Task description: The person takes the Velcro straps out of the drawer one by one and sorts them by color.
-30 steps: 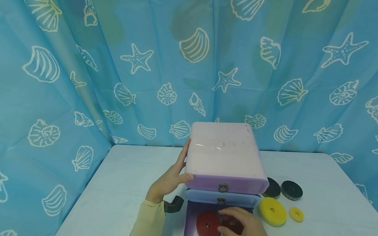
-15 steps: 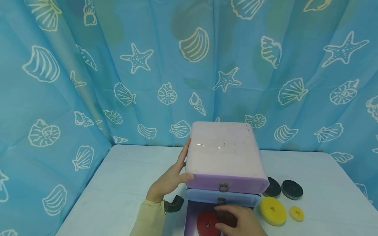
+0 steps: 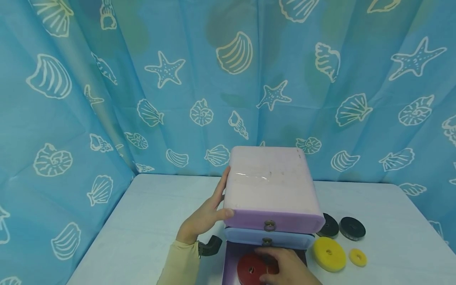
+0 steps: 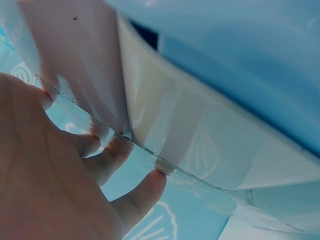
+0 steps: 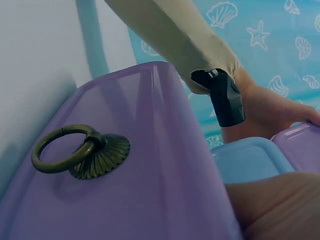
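Observation:
A small chest of drawers (image 3: 270, 182) has a pale pink top, a purple upper drawer and a blue middle drawer (image 3: 246, 236). My left hand (image 3: 203, 221) rests along its left side with fingers extended; the left wrist view shows the fingertips against the clear-edged side panel (image 4: 170, 120). Below, the purple bottom drawer (image 3: 229, 257) is pulled out. Inside it, my right hand (image 3: 290, 269) grips a dark red roll (image 3: 269, 264) between thumb and fingers, right beside a brighter red roll (image 3: 249, 271). The right wrist view shows this drawer's front (image 5: 165, 150) with its brass ring pull (image 5: 65, 150).
Right of the chest lie two black rolls (image 3: 352, 228), a large yellow roll (image 3: 329, 254) and a small yellow ring (image 3: 358, 257). A blue curtain (image 3: 199, 79) with white shells hangs behind the pale table (image 3: 142, 221). A black wrist mount (image 3: 211, 246) sits by my left sleeve.
My right hand has moved left inside the bottom drawer, bringing the dark red roll up to the brighter red one. My left hand has stayed on the chest's side.

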The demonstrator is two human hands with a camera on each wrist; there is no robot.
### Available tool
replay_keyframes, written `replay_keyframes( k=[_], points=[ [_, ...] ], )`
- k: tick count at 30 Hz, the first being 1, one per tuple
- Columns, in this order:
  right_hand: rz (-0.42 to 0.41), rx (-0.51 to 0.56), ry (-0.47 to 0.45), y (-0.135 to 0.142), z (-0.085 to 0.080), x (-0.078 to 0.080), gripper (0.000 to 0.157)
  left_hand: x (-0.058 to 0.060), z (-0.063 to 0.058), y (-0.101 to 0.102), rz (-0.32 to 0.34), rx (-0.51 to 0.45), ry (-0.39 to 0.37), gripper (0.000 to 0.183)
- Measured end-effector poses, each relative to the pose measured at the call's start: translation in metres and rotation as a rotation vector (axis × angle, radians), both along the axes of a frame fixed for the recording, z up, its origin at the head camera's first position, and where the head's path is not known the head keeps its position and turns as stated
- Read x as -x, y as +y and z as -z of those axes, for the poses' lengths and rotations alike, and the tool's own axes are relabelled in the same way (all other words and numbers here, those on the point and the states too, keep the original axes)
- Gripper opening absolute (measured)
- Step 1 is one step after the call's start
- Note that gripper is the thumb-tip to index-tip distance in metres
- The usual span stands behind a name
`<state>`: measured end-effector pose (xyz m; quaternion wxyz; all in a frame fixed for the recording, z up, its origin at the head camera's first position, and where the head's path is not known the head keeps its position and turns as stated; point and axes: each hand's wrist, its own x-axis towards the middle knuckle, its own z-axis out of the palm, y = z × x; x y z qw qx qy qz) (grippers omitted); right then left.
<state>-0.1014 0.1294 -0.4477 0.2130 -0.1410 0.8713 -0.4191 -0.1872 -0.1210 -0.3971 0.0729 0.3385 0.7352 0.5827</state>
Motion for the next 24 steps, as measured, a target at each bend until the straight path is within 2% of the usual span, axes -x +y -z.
replay_keyframes(
  k=[14,24],
  points=[
    [-0.047,0.003,-0.088,-0.0095,0.0052,0.0074,0.073,-0.0002,0.0005,0.0002,-0.001,-0.002,-0.001,0.105],
    [-0.124,0.016,-0.053,-0.0097,0.0051,0.0073,0.082,0.0005,0.0013,0.0004,0.000,-0.005,0.003,0.105]
  ],
)
